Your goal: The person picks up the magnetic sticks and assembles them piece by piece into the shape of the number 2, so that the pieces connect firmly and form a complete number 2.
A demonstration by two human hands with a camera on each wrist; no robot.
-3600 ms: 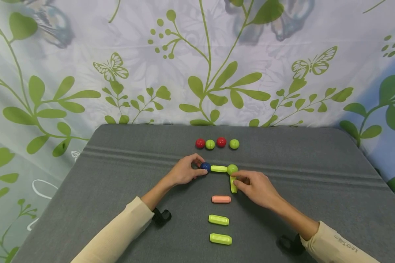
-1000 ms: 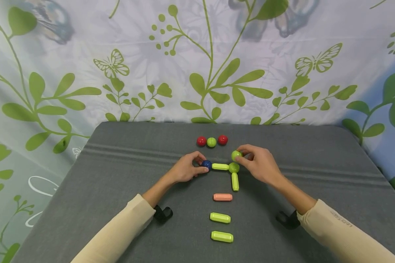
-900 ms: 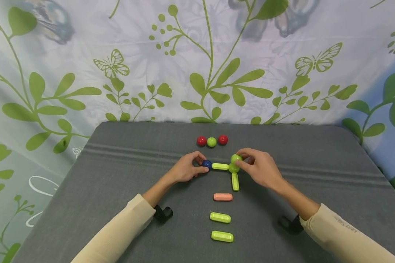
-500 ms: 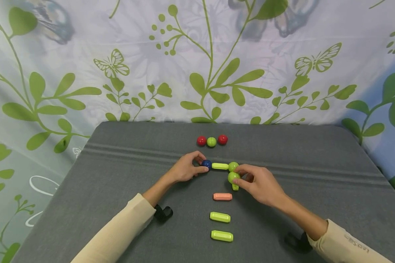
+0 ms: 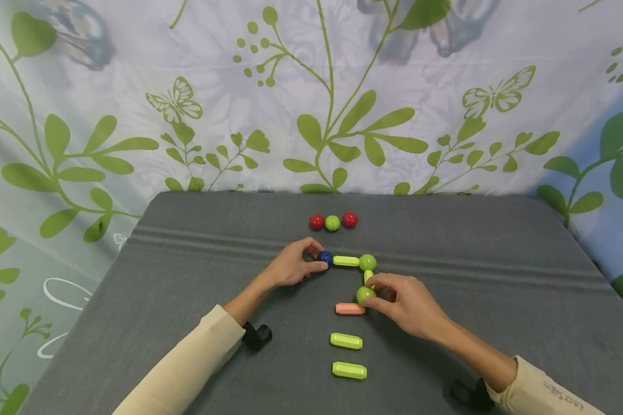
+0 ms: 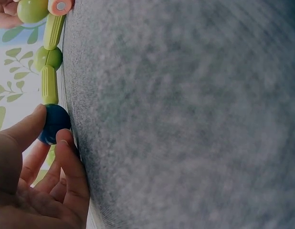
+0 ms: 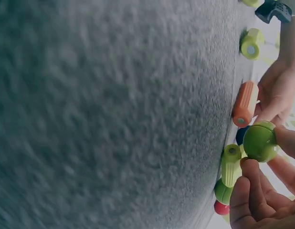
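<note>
My left hand [image 5: 293, 265] pinches a dark blue ball [image 5: 325, 259] between thumb and fingers on the grey table. A yellow-green magnetic rod [image 5: 346, 261] runs right from that ball to a green ball [image 5: 367, 263]. From there a second yellow-green rod [image 5: 368, 277] points toward me, its near part hidden in the head view. My right hand [image 5: 412, 302] pinches another green ball [image 5: 365, 295] by this rod's near end. In the right wrist view the rod's round metal tip [image 7: 232, 150] shows close beside the held ball [image 7: 260, 141].
An orange rod [image 5: 350, 309] lies just in front of the held green ball. Nearer me are two yellow-green rods [image 5: 346, 340] [image 5: 349, 370]. At the back sit two red balls [image 5: 316, 222] [image 5: 350, 219] with a green ball [image 5: 332, 223] between them. A patterned cloth [image 5: 228, 132] hangs behind the table.
My right hand took the rightmost green ball from the back row and carried it toward me, past the corner ball, to the second rod's near end. The left hand stays on the blue ball.
</note>
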